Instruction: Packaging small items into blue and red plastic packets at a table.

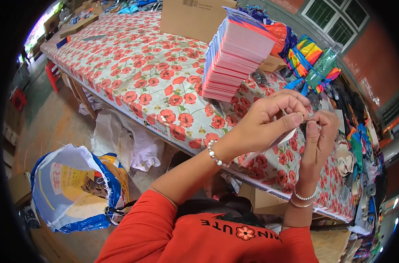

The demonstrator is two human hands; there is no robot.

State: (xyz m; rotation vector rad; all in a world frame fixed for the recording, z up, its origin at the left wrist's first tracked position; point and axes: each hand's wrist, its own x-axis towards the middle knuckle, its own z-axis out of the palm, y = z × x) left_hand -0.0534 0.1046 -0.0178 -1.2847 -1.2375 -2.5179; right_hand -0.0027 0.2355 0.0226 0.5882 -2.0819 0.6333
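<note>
My left hand (278,115) is closed in a pinch above the table. A thin, pale, card-like piece (287,137) sticks out below its fingers, mostly hidden by the hand. Close beside it, my right hand (321,133) is also closed, thumb against fingers, its tips meeting those of the left. What the right fingertips grip is too small to make out. Just beyond my hands a tall, leaning stack of pink-edged cards (239,57) stands on the table (138,74), which has a red poppy-patterned cover.
A cardboard box (193,19) stands behind the stack. Bundles of bright, multicoloured fabric (311,61) crowd the far right side. Left of the table, on the floor, sits an open woven sack (67,219) with a blue rim. A knife-like blade (94,37) lies at the far left of the table.
</note>
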